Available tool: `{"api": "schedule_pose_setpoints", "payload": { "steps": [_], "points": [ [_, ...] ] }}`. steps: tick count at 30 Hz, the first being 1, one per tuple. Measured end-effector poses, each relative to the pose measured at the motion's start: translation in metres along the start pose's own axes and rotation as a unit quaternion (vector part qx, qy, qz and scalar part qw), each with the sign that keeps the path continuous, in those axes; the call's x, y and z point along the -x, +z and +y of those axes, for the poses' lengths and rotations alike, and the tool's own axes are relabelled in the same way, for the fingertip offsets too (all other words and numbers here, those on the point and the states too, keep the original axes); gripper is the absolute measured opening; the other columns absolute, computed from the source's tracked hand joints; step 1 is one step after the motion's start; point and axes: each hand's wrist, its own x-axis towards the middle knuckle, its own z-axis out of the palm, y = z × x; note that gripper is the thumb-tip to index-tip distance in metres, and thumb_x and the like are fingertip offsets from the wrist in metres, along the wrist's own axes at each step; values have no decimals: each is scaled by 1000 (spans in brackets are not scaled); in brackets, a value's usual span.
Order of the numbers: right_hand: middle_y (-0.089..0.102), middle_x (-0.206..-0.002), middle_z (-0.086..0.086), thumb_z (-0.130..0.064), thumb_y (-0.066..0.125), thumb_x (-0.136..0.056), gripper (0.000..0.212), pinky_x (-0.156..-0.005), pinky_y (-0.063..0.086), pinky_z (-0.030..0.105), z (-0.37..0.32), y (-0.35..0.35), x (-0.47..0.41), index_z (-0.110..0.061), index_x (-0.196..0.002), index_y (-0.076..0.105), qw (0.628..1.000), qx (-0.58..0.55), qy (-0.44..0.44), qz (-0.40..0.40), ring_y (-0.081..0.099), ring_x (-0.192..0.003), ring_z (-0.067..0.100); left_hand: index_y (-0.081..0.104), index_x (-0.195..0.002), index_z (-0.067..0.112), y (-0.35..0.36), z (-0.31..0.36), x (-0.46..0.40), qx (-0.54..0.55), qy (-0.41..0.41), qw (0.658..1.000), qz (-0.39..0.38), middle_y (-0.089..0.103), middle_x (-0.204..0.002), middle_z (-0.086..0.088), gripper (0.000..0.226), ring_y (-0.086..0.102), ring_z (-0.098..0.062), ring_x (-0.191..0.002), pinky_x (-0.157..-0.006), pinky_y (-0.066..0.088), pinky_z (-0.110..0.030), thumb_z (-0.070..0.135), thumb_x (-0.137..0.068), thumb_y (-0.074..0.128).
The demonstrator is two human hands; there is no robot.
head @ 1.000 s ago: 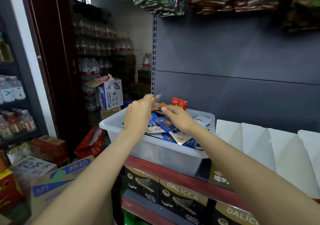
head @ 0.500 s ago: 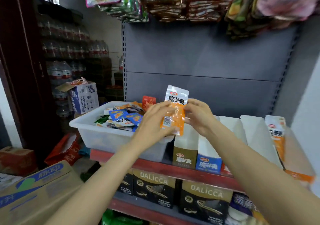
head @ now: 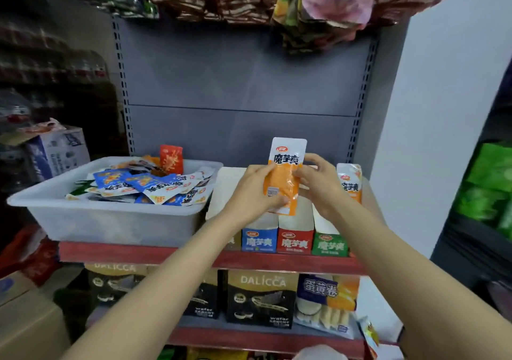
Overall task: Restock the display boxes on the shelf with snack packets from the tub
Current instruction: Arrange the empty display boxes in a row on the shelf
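Both forearms reach forward and up from the lower corners, converging over the row of display boxes (head: 295,232) on the red-edged shelf (head: 144,254). Left hand (head: 256,190) grips the orange snack packet (head: 285,176) along its left edge, fingers curled round the lower part, thumb side near the barcode. Right hand (head: 321,182) pinches the same packet on its right edge, fingers bent, upper fingers lifted beside the white top. Hands close together, the packet between them, held upright above the blue- and red-fronted boxes, its lower end just over the box tops. A second orange packet (head: 350,182) stands upright in the box at the far right, just beside the right hand. White plastic tub (head: 110,221) sits on the same shelf to the left of the boxes, heaped with blue, orange and red packets. Dark wafer boxes (head: 260,298) on the shelf below. Hanging snack bags (head: 318,13) overhead, blurred.
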Motion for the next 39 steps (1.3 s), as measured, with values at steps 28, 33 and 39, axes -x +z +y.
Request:
{"api": "schedule_pose_setpoints", "payload": {
  "steps": [28, 33, 39],
  "points": [
    [46, -140, 1, 7, 55, -89, 85, -91, 52, 45, 6, -144, -41, -35, -147, 10, 967, 171, -85, 169, 55, -116, 22, 29, -146, 23, 104, 38, -74, -261, 68, 956, -112, 22, -155, -4, 75, 19, -23, -142, -113, 22, -40, 55, -85, 57],
    [53, -132, 5, 0, 56, -90, 60, -84, 51, 38, 16, -145, -55, -24, -138, 29, 957, 255, -54, 126, 57, -113, 26, 13, -150, 24, 99, 29, -81, -279, 6, 945, -169, -6, -159, -7, 101, -2, -26, -146, -118, 16, -43, 69, -73, 60],
    [56, -121, 1, -3, 60, -88, 42, -83, 53, 38, 16, -145, -68, -20, -121, 40, 960, 252, -36, 116, 59, -102, 22, 19, -149, 20, 99, 22, -79, -209, 5, 967, -145, 0, -159, -3, 85, 20, -22, -144, -111, 33, -36, 45, -83, 66]
  ]
}}
